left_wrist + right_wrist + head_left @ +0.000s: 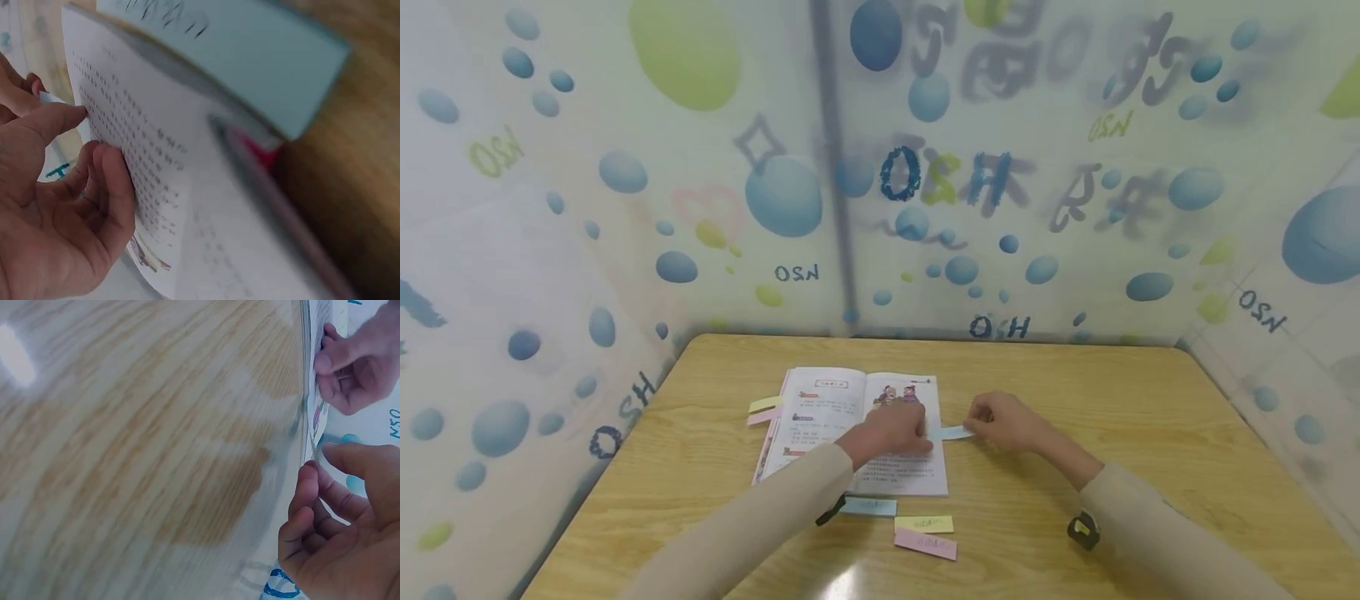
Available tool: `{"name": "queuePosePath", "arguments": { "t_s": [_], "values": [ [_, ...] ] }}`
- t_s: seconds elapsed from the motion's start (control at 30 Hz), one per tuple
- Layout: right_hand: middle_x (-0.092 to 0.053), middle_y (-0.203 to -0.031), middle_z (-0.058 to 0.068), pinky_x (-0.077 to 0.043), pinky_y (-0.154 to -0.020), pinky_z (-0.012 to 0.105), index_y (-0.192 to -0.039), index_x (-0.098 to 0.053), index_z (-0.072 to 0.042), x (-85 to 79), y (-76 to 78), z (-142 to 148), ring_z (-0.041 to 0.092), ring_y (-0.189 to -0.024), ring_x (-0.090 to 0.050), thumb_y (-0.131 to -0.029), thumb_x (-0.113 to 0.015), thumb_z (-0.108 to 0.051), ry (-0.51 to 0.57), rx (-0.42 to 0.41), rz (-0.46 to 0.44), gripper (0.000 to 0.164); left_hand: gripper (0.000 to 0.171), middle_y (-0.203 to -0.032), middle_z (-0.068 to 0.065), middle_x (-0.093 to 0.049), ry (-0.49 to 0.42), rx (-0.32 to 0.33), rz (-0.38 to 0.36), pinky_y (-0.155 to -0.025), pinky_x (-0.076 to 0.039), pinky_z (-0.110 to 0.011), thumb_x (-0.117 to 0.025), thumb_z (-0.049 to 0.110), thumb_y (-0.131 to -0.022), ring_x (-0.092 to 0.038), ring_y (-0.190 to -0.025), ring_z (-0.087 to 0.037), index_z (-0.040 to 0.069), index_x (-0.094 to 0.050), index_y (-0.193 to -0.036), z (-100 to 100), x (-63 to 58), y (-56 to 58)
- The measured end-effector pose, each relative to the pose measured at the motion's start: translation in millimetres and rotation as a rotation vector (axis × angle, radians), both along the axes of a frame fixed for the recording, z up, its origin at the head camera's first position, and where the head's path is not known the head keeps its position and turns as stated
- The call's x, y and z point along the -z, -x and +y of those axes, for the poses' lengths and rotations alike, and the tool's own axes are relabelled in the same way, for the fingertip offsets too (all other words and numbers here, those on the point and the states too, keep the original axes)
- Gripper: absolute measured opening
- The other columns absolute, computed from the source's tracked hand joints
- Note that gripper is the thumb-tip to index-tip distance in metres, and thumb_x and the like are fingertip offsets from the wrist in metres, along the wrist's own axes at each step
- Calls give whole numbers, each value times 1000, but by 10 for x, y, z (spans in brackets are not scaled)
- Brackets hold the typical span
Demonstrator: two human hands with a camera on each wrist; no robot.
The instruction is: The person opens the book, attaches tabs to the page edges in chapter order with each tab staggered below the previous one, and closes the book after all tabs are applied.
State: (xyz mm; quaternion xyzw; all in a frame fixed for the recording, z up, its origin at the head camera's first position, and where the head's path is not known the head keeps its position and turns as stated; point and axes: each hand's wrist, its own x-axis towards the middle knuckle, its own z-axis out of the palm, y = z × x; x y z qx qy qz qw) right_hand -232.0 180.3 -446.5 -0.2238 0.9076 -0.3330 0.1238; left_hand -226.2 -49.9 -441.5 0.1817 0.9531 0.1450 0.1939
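Note:
An open book point(823, 425) with printed text and a cartoon picture lies on the table. My left hand point(895, 429) rests on its right page, thumb and fingertips touching the paper. Just right of the book, my right hand point(1007, 423) pinches the outer end of a light blue paper strip point(955, 432) between thumb and fingers. The strip's other end reaches the right page's edge beside my left hand. In the right wrist view the strip shows edge-on at my right fingertips point(307, 467).
Yellow point(765, 404) and pink tabs point(763, 417) stick out from the book's left side. Below the book lie another blue strip point(872, 507), a yellow strip point(925, 524) and a pink strip point(925, 544), with handwriting. A patterned curtain point(1037, 208) stands behind the wooden table point(1075, 367).

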Motion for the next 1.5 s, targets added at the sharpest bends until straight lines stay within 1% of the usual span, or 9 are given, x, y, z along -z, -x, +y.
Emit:
{"name": "queuePosePath", "arguments": {
  "t_s": [0.13,0.33,0.6,0.77,0.87,1.0,1.23,1.37,1.5],
  "values": [
    [-63,-84,-5,-52,-71,35,-89,-66,-12,11,16,-16,13,-77,-58,-99,-67,-14,-24,11,36,10,24,-85,6,-56,-20,41,69,-64,-48,-32,-77,32,-92,-55,-73,-12,18,-61,-103,-84,21,-114],
    [-62,-85,-5,-52,-73,35,-91,-65,-13,36,68,-66,13,-80,-58,-98,-69,-15,-35,1,38,8,30,-91,3,-52,-2,82,131,-62,-47,-29,-78,27,-89,-52,-75,-13,16,-62,-112,-229,-61,-317],
    [-62,-89,-2,-53,-77,35,-99,-64,-9,36,117,-242,15,-84,-59,-97,-70,-16,-37,-17,29,9,34,-109,-4,-57,13,114,231,-67,-52,-34,-77,23,-89,-56,-94,-22,17,-69,-122,-434,-72,-534],
    [-61,-100,3,-52,-88,41,-106,-65,-6,121,104,-339,20,-95,-58,-93,-74,-15,-59,-62,127,17,30,-110,-5,-57,0,138,276,-69,-52,-35,-76,23,-90,-56,-93,-24,15,-71,-119,-547,-101,-653],
    [-60,-113,10,-48,-97,46,-112,-65,-6,152,61,-396,27,-108,-56,-92,-76,-16,-63,-120,189,25,29,-110,-5,-57,11,137,308,-69,-52,-37,-76,25,-91,-55,-93,-23,16,-71,-119,-632,-104,-709],
    [-56,-129,13,-44,-103,46,-119,-64,-8,146,-31,-480,29,-119,-52,-93,-76,-22,-74,-213,219,31,28,-111,-5,-58,13,120,347,-71,-53,-42,-76,25,-92,-56,-95,-25,17,-71,-118,-770,-95,-764],
    [-54,-138,1,-41,-109,40,-125,-65,-18,130,-255,-566,21,-128,-48,-92,-77,-33,-151,-366,257,38,26,-111,-8,-59,-62,76,368,-70,-52,-43,-78,20,-89,-55,-92,-28,14,-71,-113,-996,-109,-857],
    [-53,-142,3,-38,-112,42,-126,-67,-15,110,-362,-558,24,-133,-46,-91,-79,-30,-124,-420,231,40,26,-106,-8,-59,-77,13,388,-67,-51,-41,-81,17,-85,-56,-87,-27,11,-71,-108,-1136,-128,-932],
    [-52,-144,3,-36,-113,40,-128,-68,-14,111,-407,-507,23,-135,-45,-90,-79,-30,-132,-434,215,43,28,-97,-8,-58,-59,-70,402,-64,-50,-40,-83,16,-81,-54,-78,-24,8,-70,-105,-1279,-117,-986]
  ]
}}
